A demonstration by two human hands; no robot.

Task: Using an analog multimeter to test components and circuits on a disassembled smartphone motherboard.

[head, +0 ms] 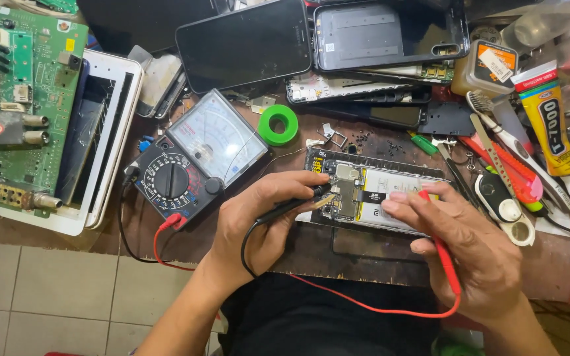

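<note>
An opened phone (371, 188) lies face down on the brown bench, its circuit board and white battery exposed. My left hand (265, 217) grips a black test probe (298, 203) whose tip rests on the phone's board. My right hand (470, 244) holds a red test probe (444, 254), with its fingertips resting on the battery. Both probe leads run to an analogue multimeter (196, 161) with a black dial and white needle scale, left of the phone.
A green circuit board (14, 99) and a white tablet frame (110, 132) lie at the left. Two phone bodies (245, 43) sit at the back, a green tape roll (278, 124) between. A glue tube (552, 125), brush and red-handled tools crowd the right.
</note>
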